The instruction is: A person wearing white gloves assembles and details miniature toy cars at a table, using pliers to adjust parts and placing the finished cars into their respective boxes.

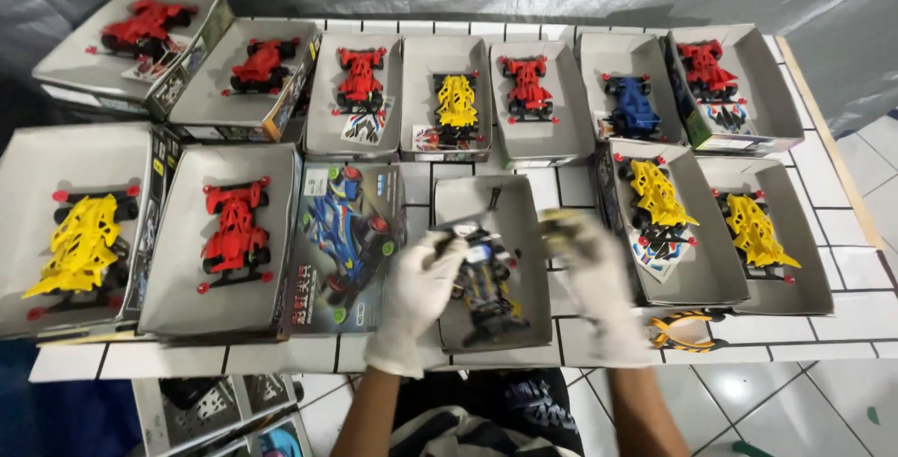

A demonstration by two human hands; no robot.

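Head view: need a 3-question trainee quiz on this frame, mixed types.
1. True or false: both hands wear white gloves.
2. The centre box under the left hand holds: A) a red-bodied car B) a car chassis with no body shell C) nothing
3. What colour is the car between two red ones in the back row?

Key: 1 true. 2 B, chassis. 3 blue. The right hand is blurred.
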